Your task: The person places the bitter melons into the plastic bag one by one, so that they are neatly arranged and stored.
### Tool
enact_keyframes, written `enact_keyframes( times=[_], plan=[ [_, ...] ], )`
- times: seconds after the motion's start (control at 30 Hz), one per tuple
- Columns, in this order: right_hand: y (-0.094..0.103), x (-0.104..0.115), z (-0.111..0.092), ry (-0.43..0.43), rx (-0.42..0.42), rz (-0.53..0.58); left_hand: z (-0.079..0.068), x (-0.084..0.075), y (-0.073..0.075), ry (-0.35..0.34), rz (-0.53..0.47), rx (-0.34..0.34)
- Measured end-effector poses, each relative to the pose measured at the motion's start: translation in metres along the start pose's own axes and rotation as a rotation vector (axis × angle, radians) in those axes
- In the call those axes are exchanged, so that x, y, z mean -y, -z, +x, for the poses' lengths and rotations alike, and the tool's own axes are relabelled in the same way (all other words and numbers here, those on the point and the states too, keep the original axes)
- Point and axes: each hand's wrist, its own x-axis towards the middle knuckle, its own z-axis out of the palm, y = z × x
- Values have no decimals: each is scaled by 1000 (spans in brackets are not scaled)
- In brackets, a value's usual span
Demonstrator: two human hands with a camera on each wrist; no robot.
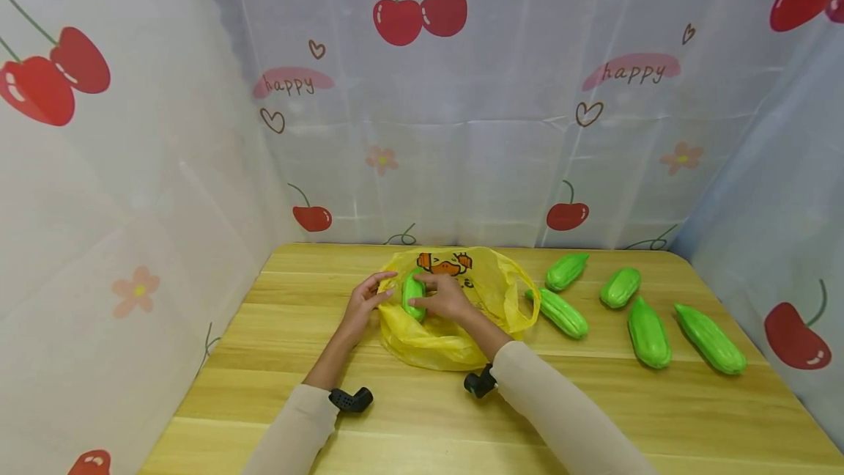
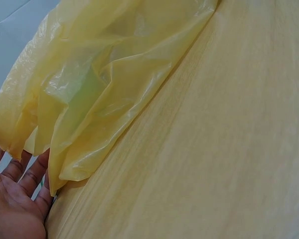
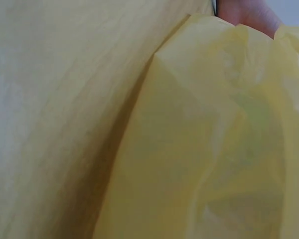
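A yellow plastic bag (image 1: 488, 292) with a duck print lies with its mouth open on the table. Inside its left part is a green ridged gourd (image 1: 412, 295), standing roughly lengthwise. My right hand (image 1: 447, 297) reaches over the bag's rim and holds this gourd between thumb and fingers. At the bag's left rim, my left hand (image 1: 363, 304) holds the edge between thumb and fingers. In the left wrist view, the left hand (image 2: 20, 196) is partly behind the yellow film. The right wrist view has only part of the right hand (image 3: 251, 14) above the bag.
Several more green gourds lie on the table right of the bag, among them one gourd (image 1: 562, 314) beside the bag's handle and another gourd (image 1: 711, 339) farthest right. A cherry-printed curtain (image 1: 461, 152) stands behind the wooden table (image 1: 422, 416) and along both sides.
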Motion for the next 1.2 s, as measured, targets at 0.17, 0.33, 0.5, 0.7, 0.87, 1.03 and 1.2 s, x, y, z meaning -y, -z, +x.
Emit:
enact_keyframes(
  times=[0.17, 0.33, 0.5, 0.7, 0.87, 1.03, 1.2],
  plan=[
    [-3, 0, 0, 21, -1, -22, -1, 1, -1, -1, -2, -12],
    [2, 4, -4, -21, 20, 1, -2, 2, -2, -3, -11, -34],
    [11, 8, -6, -23, 27, -42, -1, 3, -2, -20, -11, -42],
    [25, 18, -16, 34, 11, -86, -1, 4, -2, -16, -14, -46],
    [38, 30, -32, 18, -22, -52, -1, 5, -2, -14, -4, -51],
    [51, 38, -50, 12, -56, -38, -1, 6, -3, -16, 0, -54],
    [62, 41, -65, 58, -67, -46, -1, 6, -3, -28, 7, -57]
  ],
)
